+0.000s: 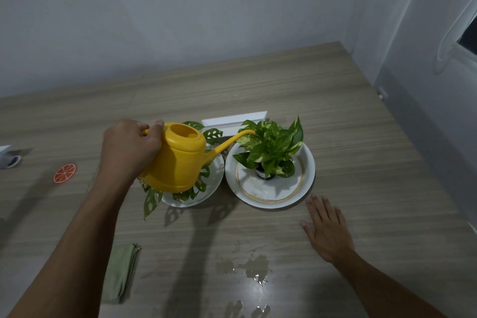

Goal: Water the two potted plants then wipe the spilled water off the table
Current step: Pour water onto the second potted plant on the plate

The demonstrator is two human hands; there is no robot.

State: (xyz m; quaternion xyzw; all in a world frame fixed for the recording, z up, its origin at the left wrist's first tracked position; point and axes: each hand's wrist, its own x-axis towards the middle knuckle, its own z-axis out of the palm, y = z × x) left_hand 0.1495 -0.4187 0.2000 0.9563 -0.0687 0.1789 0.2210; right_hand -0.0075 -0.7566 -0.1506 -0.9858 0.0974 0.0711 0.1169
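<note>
My left hand grips the handle of a yellow watering can, held tilted above the left plant. Its spout tip reaches the leaves of the right potted plant, a variegated one in a small dark pot on a white plate. The left potted plant, with holed leaves, sits on another white plate, mostly hidden behind the can. My right hand rests flat on the table, fingers spread, just right of the right plate. Spilled water lies on the table near the front. A folded green cloth lies front left.
A white rectangular tray stands behind the plants. An orange-slice coaster lies at the left, with a white and grey object at the far left edge. Walls close off the back and right of the wooden table.
</note>
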